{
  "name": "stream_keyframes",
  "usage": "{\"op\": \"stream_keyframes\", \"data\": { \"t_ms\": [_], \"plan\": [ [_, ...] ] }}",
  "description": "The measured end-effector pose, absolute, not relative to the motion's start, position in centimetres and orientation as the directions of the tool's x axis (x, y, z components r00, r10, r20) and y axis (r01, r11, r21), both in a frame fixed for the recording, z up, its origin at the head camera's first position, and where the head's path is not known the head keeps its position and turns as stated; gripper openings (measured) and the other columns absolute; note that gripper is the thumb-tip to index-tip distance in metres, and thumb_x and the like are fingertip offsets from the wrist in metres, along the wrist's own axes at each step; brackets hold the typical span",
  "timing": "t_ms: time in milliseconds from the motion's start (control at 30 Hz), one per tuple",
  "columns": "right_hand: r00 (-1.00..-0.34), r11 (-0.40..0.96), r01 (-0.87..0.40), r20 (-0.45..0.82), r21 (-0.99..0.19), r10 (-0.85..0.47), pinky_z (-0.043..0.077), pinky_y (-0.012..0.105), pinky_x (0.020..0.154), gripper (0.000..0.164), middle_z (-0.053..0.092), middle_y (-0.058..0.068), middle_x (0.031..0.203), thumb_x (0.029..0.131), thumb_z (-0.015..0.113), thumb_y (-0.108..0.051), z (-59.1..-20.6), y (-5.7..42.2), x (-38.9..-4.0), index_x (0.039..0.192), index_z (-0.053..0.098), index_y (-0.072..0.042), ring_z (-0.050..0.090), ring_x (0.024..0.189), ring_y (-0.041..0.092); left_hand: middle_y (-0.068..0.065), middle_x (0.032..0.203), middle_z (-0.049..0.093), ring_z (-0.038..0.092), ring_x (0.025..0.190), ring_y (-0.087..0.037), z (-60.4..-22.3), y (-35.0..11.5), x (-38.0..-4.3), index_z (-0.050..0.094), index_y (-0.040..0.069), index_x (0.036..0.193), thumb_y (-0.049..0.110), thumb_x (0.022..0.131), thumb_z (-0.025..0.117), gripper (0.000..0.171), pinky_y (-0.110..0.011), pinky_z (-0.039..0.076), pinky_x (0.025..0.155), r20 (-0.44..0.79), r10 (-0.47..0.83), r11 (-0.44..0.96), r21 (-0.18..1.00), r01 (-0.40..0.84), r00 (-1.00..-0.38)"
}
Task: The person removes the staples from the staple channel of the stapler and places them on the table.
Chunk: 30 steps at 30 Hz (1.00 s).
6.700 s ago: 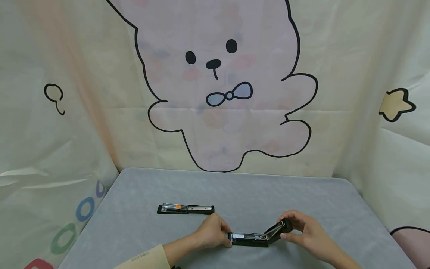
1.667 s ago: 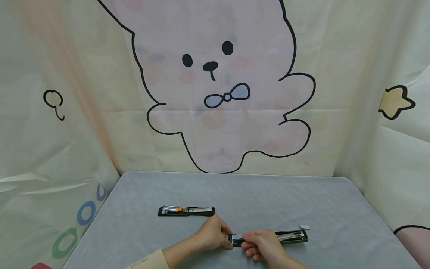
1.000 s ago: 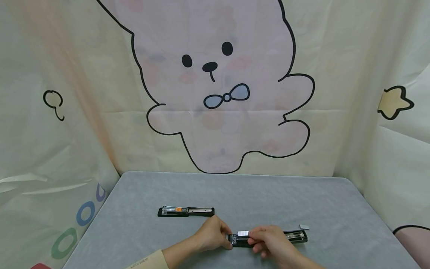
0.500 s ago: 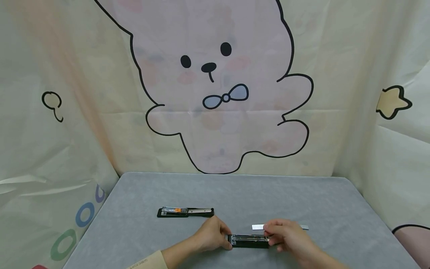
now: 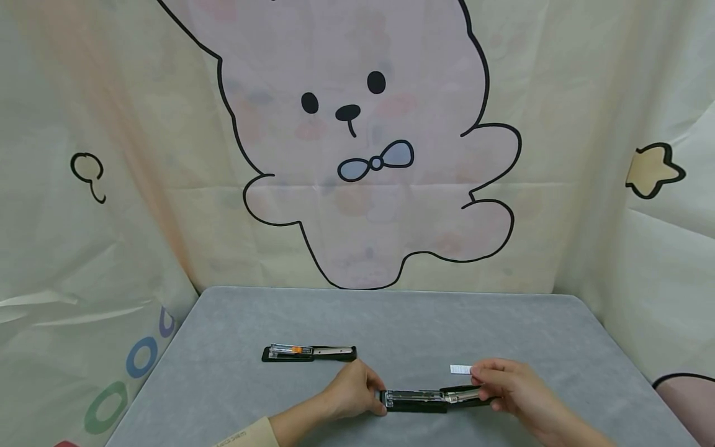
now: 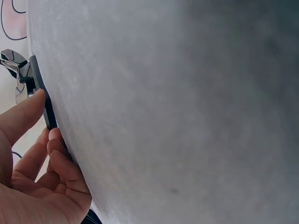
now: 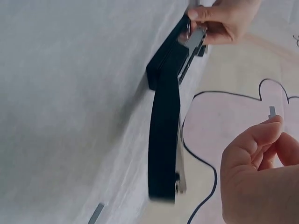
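Note:
A black stapler (image 5: 416,401) lies opened out on the table, its top arm (image 5: 466,395) folded back to the right. My left hand (image 5: 355,391) pinches the left end of its base between thumb and fingers; in the left wrist view the thumb presses on the base's edge (image 6: 44,105). Above and right of the stapler, my right hand (image 5: 516,391) pinches a short silver strip of staples (image 5: 460,369) by one end. The strip is clear of the stapler in the right wrist view. Another small staple strip (image 7: 96,213) lies on the table, hidden behind my right hand in the head view.
A second black stapler (image 5: 309,354), also opened out, with an orange part, lies farther back to the left. A grey cloth covers the table (image 5: 234,316). A curtain (image 5: 385,217) with a cartoon animal hangs behind.
My right hand let go of the stapler's top arm, then pinched a staple strip at the stapler. It has since carried the strip rightward, away from it. My left hand has stayed put.

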State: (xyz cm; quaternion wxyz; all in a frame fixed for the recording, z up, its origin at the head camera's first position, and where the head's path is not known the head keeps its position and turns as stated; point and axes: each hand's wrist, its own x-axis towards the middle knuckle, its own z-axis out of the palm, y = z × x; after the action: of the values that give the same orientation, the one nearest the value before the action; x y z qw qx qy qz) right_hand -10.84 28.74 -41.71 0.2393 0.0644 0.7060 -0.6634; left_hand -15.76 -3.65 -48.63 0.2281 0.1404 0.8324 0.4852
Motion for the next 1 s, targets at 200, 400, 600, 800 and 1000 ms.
{"op": "stream_keyframes", "data": {
  "t_ms": [200,400,600,800,1000],
  "plan": [
    [-0.868,0.083,0.408,-0.414,-0.909,-0.273,0.051,0.025,0.070,0.019,0.067,-0.004,0.097,0.109,0.055,-0.024,-41.6,31.2,-10.9,0.106,0.071,-0.015,0.063,0.080,0.009,0.002,0.057,0.058,0.046,0.054,-0.009,-48.6,-3.6,-15.7,0.080,0.004,0.089,-0.005,0.071,0.092,0.024,-0.024,0.035,0.053,-0.225,0.458,0.491,0.871,0.034,-0.860],
    [-0.862,0.047,0.439,-0.435,-0.897,-0.260,0.052,0.026,0.074,0.026,0.067,-0.007,0.093,0.112,0.049,-0.022,-41.7,34.1,-10.9,0.101,0.072,-0.019,0.063,0.081,0.007,0.003,0.057,0.057,0.046,0.054,-0.008,-48.6,-3.5,-15.6,0.080,0.004,0.087,-0.006,0.069,0.092,0.024,-0.024,0.034,0.053,-0.207,0.456,0.490,0.870,0.049,-0.866],
    [-0.853,0.039,0.461,-0.455,-0.887,-0.257,0.053,0.028,0.077,0.028,0.067,-0.008,0.094,0.113,0.046,-0.022,-42.0,36.3,-10.9,0.101,0.072,-0.022,0.064,0.084,0.008,0.003,0.057,0.057,0.046,0.054,-0.008,-48.5,-3.5,-15.6,0.080,0.004,0.087,-0.006,0.069,0.092,0.024,-0.024,0.034,0.052,-0.215,0.451,0.495,0.868,0.043,-0.866],
    [-0.844,0.027,0.487,-0.478,-0.873,-0.241,0.053,0.029,0.078,0.028,0.066,-0.007,0.096,0.112,0.047,-0.022,-42.8,37.9,-10.9,0.101,0.072,-0.021,0.064,0.086,0.011,0.003,0.057,0.057,0.046,0.054,-0.008,-48.5,-3.5,-15.6,0.080,0.005,0.087,-0.005,0.069,0.092,0.023,-0.024,0.033,0.053,-0.213,0.450,0.504,0.862,0.050,-0.868],
    [-0.839,0.022,0.507,-0.499,-0.862,-0.218,0.053,0.028,0.077,0.027,0.067,-0.008,0.095,0.112,0.048,-0.023,-43.9,39.2,-11.1,0.097,0.071,-0.022,0.067,0.086,0.011,0.004,0.057,0.057,0.046,0.055,-0.007,-48.6,-3.5,-15.6,0.080,0.005,0.087,-0.005,0.069,0.092,0.024,-0.023,0.034,0.053,-0.210,0.450,0.507,0.860,0.055,-0.868]
  ]
}}
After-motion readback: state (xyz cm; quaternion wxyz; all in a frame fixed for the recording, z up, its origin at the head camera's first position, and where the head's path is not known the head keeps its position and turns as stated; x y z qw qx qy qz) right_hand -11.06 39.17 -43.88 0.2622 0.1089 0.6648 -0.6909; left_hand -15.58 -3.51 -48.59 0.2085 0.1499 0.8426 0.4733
